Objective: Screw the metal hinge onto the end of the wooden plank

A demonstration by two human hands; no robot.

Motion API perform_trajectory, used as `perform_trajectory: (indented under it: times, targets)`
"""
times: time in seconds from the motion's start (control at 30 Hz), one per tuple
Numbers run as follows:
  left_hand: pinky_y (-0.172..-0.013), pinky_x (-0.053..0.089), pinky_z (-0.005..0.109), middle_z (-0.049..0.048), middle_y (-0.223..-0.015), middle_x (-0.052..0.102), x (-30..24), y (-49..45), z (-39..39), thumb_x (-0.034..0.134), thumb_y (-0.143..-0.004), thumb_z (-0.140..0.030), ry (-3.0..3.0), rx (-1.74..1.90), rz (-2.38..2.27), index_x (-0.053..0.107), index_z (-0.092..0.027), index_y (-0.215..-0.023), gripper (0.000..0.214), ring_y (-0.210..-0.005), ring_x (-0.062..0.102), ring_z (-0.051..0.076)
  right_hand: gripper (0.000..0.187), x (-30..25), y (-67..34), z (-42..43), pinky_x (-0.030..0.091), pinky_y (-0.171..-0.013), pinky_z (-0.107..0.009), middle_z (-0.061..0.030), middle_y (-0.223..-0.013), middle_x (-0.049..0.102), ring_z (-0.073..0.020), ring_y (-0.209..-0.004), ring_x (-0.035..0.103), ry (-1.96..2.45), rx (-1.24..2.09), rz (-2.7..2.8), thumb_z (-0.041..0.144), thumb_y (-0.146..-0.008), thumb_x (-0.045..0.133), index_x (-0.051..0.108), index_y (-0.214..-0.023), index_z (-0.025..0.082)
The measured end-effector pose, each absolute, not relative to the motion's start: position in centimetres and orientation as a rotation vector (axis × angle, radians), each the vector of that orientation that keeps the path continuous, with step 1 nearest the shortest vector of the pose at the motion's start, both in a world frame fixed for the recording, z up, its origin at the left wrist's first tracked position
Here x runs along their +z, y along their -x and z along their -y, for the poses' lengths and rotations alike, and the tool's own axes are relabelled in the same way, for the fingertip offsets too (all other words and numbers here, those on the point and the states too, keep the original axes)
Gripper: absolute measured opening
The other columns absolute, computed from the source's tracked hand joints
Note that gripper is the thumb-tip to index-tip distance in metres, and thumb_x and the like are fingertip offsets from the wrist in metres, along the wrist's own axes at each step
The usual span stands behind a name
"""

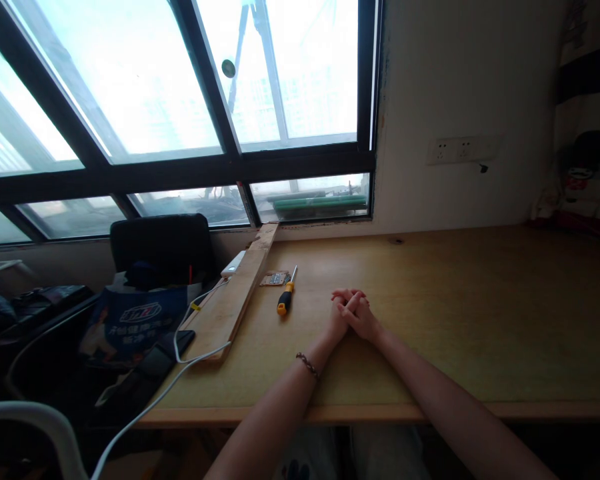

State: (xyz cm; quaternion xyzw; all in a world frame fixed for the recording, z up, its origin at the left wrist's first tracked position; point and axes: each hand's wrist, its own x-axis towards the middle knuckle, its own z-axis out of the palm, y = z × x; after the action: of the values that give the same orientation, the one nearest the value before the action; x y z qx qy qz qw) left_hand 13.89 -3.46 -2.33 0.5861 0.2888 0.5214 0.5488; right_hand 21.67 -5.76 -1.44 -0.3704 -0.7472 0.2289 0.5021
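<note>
On the wooden table [455,320], my left hand [337,319] and my right hand [365,320] are clasped together, fingers interlaced and closed. No object shows between them. A braided bracelet [307,365] circles my left wrist. Left of the hands, apart from them, lies a screwdriver [287,293] with a yellow and black handle, its metal shaft pointing away from me. Just behind it is a small flat piece [274,279] with a pale, printed-looking face; I cannot make out what it is.
A long wooden plank [235,293] runs along the table's left side, with a white cable [200,360] across its near end. Left of it are a dark phone-like object [186,340], a blue bag [135,320] and a black chair [160,247]. Wall sockets [463,149] are at back right.
</note>
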Motion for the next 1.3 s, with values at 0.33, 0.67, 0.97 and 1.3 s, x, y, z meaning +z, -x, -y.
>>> perform_trajectory:
  times: [0.33, 0.67, 0.97, 1.3]
  targets:
    - [-0.062, 0.047, 0.026, 0.004, -0.067, 0.061, -1.9, -13.9, 3.8, 0.054, -0.072, -0.043, -1.37, 1.243, -0.696, 0.058, -0.015, -0.073, 0.028, -0.066, 0.058, 0.015, 0.031, -1.3, -21.6, 5.9, 0.047, -0.082, -0.033, -0.0059, -0.094, 0.058, -0.0177, -0.09, 0.056, 0.912, 0.508, 1.813, 0.024, -0.081, 0.044, 0.051, -0.111, 0.019]
    - [-0.06, 0.046, 0.026, 0.0045, -0.066, 0.06, -1.8, -13.8, 3.8, 0.052, -0.073, -0.042, -1.41, 1.24, -0.687, 0.058, -0.015, -0.071, 0.028, -0.064, 0.057, 0.015, 0.03, -1.2, -21.6, 5.9, 0.046, -0.083, -0.034, -0.0058, -0.094, 0.058, -0.0179, -0.091, 0.055, 0.91, 0.499, 1.809, 0.024, -0.081, 0.044, 0.051, -0.11, 0.02]
    - [-0.062, 0.047, 0.027, 0.0052, -0.068, 0.06, -1.4, -13.7, 4.0, 0.051, -0.073, -0.044, -1.434, 1.218, -0.7, 0.058, -0.015, -0.072, 0.031, -0.066, 0.057, 0.016, 0.029, -1.0, -21.5, 6.1, 0.046, -0.081, -0.033, -0.0056, -0.093, 0.059, -0.018, -0.09, 0.055, 0.912, 0.48, 1.801, 0.025, -0.082, 0.043, 0.051, -0.109, 0.02]
    - [-0.064, 0.047, 0.028, 0.0054, -0.068, 0.06, -1.3, -13.6, 4.0, 0.051, -0.072, -0.047, -1.45, 1.201, -0.717, 0.058, -0.015, -0.072, 0.033, -0.067, 0.057, 0.016, 0.03, -1.1, -21.5, 6.0, 0.046, -0.082, -0.033, -0.0054, -0.094, 0.059, -0.0177, -0.091, 0.055, 0.912, 0.48, 1.796, 0.024, -0.082, 0.043, 0.051, -0.11, 0.021]
